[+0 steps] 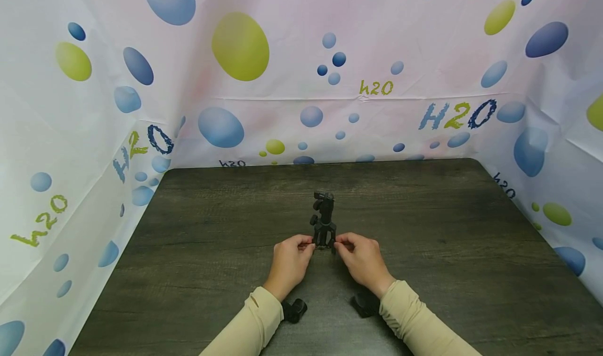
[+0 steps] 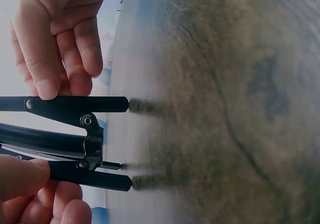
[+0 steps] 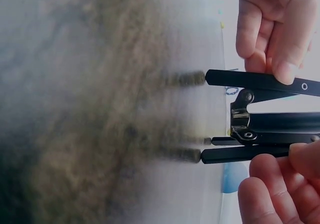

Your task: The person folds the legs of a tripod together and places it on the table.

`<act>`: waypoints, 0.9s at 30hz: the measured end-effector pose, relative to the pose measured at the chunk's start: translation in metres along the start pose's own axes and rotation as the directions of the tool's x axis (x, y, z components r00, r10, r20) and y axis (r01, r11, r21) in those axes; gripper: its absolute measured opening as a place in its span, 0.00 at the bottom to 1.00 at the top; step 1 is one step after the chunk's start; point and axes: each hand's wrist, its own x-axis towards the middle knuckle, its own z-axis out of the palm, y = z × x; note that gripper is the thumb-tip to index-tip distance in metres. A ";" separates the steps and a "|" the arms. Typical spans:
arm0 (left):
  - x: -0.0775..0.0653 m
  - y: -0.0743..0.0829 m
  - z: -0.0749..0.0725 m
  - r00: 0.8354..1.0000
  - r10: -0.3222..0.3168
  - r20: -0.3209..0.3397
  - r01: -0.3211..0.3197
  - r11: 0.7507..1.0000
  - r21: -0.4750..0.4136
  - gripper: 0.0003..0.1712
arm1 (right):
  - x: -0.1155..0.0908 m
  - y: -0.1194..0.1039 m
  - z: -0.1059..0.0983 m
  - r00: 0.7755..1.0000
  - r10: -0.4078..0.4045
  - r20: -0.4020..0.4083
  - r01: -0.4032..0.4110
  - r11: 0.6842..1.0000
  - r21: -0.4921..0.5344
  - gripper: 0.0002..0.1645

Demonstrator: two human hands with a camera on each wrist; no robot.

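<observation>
A small black tripod (image 1: 324,209) stands upright in front of me near the middle of the table, its head at the top and its legs only slightly spread. My left hand (image 1: 289,264) pinches one leg from the left between thumb and fingers. From the right, my right hand (image 1: 364,262) pinches another leg the same way. Close up in the left wrist view, a metal-riveted brace (image 2: 92,139) joins the legs around the centre column (image 2: 45,140). The leg tips (image 3: 207,77) meet their dark reflections on the tabletop. A third, thinner-looking leg end (image 3: 217,141) shows farther back.
The dark wood-grain table (image 1: 226,204) reaches back to a white curtain (image 1: 282,42) printed with blue and green bubbles, which also hangs along both sides. Black wrist cameras (image 1: 294,310) sit below the cuffs of the beige sleeves (image 1: 256,314).
</observation>
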 end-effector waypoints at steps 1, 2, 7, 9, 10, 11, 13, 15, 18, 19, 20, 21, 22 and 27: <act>0.000 0.000 0.000 1.000 0.002 0.000 -0.002 1.000 0.001 0.03 | 0.000 0.000 0.000 1.000 0.001 0.000 -0.001 1.000 0.001 0.02; 0.000 0.000 0.000 1.000 0.003 -0.001 -0.003 1.000 0.002 0.03 | 0.000 0.000 0.000 1.000 0.002 0.000 -0.002 1.000 0.002 0.02; 0.000 -0.001 0.000 1.000 0.009 -0.007 -0.009 1.000 0.011 0.03 | -0.001 0.001 0.000 1.000 -0.002 0.001 0.002 1.000 0.001 0.02; 0.000 0.000 0.000 1.000 0.008 -0.008 -0.007 1.000 0.012 0.03 | -0.001 0.001 0.000 1.000 -0.003 0.002 0.003 1.000 0.002 0.02; 0.000 0.000 0.000 1.000 0.006 -0.008 -0.006 1.000 0.012 0.03 | -0.001 0.001 0.000 1.000 -0.004 0.003 0.004 1.000 0.002 0.02; 0.000 0.000 0.000 1.000 0.005 -0.008 -0.005 1.000 0.013 0.03 | -0.001 0.001 0.000 1.000 -0.004 0.001 0.004 1.000 0.001 0.02; 0.000 0.000 0.000 1.000 0.004 -0.009 -0.004 1.000 0.014 0.03 | -0.001 0.000 0.000 1.000 -0.006 0.000 0.006 1.000 0.000 0.02; 0.001 -0.001 0.000 1.000 0.006 -0.011 -0.006 1.000 0.018 0.03 | -0.001 0.000 0.000 1.000 -0.007 0.000 0.007 1.000 -0.002 0.02; 0.002 -0.001 0.000 1.000 0.008 -0.015 -0.008 1.000 0.026 0.02 | -0.001 0.000 0.000 1.000 -0.008 0.003 0.008 1.000 -0.003 0.02; 0.002 -0.001 0.000 1.000 0.009 -0.015 -0.008 1.000 0.027 0.02 | -0.002 -0.001 0.000 1.000 -0.008 0.003 0.008 1.000 -0.002 0.02; 0.002 -0.002 0.000 1.000 0.009 -0.015 -0.008 1.000 0.027 0.02 | -0.002 -0.001 0.000 1.000 -0.009 0.004 0.009 1.000 -0.001 0.02; 0.002 -0.002 0.000 1.000 0.008 -0.013 -0.007 1.000 0.028 0.03 | -0.002 -0.001 0.000 1.000 -0.007 0.005 0.007 1.000 -0.001 0.02; 0.002 -0.002 0.000 1.000 0.006 -0.012 -0.006 1.000 0.029 0.03 | -0.002 -0.001 0.000 1.000 -0.007 0.005 0.007 1.000 0.000 0.02; 0.003 -0.002 -0.001 1.000 0.002 -0.005 -0.002 0.999 0.032 0.03 | -0.002 -0.001 0.001 1.000 -0.008 0.010 0.007 1.000 0.005 0.02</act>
